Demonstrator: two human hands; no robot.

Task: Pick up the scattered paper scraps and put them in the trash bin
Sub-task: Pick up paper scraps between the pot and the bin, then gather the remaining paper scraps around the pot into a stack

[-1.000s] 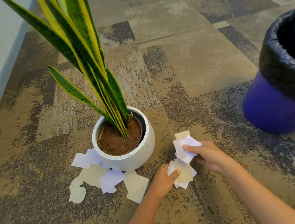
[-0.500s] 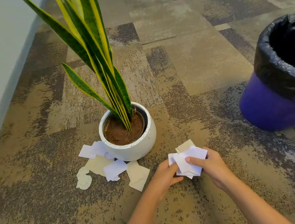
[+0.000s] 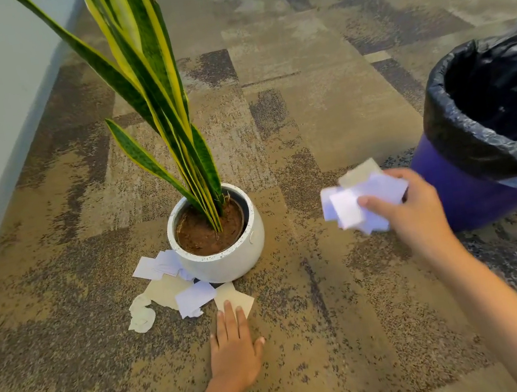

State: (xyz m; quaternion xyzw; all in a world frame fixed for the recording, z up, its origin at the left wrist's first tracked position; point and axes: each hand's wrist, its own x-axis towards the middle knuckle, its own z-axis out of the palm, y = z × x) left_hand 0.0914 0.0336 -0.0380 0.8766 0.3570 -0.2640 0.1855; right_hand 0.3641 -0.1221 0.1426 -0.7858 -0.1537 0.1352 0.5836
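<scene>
The right hand is curled round a bunch of white and cream paper scraps, held up just beside the purple trash bin lined with a black plastic bag. The left hand is laid flat, fingers straight, on the patterned brown carpet, fingertips touching a cream scrap. More loose scraps are seen against the white speckled plant pot.

Counted in view: one snake plant in one white speckled pot; one purple trash bin with one black liner; two hands, left and right; one bunch of paper scraps in the right; roughly six loose scraps on the carpet, exact number unclear where overlapping.
</scene>
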